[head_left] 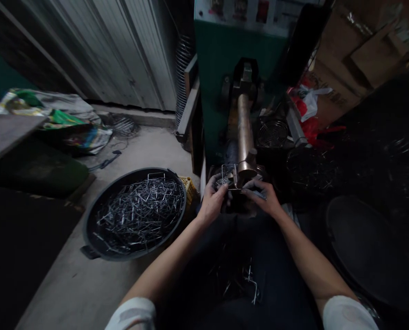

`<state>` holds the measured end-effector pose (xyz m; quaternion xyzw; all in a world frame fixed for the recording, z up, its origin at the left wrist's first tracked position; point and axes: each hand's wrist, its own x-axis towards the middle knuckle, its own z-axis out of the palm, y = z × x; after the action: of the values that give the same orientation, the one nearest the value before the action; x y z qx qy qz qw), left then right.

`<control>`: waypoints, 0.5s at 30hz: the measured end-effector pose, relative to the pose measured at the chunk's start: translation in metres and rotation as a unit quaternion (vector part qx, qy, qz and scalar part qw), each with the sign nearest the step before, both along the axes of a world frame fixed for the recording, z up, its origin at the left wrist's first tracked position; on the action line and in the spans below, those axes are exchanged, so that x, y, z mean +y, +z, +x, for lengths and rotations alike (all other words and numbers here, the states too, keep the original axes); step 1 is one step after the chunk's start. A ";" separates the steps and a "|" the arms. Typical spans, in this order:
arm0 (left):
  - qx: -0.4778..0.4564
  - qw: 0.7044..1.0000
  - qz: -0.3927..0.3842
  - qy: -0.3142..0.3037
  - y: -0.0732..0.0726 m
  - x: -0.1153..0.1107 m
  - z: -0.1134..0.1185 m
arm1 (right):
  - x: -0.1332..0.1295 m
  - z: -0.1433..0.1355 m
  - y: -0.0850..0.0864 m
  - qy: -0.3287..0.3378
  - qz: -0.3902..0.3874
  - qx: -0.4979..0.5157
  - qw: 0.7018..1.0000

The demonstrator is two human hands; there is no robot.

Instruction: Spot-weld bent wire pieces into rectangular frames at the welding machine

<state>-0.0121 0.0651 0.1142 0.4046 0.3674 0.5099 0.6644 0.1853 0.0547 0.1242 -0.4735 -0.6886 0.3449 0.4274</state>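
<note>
Just below the copper-coloured arm point(245, 133) of a green machine, both my hands meet at a bent metal wire piece point(234, 189). My left hand point(214, 197) pinches its left side between thumb and fingers. At the right end, the fingers of my right hand point(262, 196) are closed, with several thin metal rods point(258, 194) showing between them. The arm's lower tip comes down close to the wire between my hands; whether it touches is hard to tell. Several loose bent wires point(251, 282) lie on my dark-clothed lap.
A black tub point(88, 231) heaped with bent wire pieces point(142, 213) stands left of my legs, beside a yellow crate point(190, 189). The green machine body point(211, 82) rises ahead. Cardboard boxes point(331, 78) and a dark round container point(359, 247) are at right.
</note>
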 end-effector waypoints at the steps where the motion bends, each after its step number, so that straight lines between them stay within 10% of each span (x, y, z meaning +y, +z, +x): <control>1: -0.004 1.000 0.000 0.002 0.000 0.000 0.000 | 0.000 -0.001 0.000 0.000 -0.002 0.005 1.000; 15: 0.019 0.999 -0.025 0.042 0.004 0.002 -0.002 | -0.016 0.017 -0.007 -0.009 -0.116 0.089 0.989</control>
<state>-0.0146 0.0668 0.1182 0.3823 0.4090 0.5200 0.6451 0.2018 0.0390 0.1170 -0.4933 -0.5991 0.4593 0.4322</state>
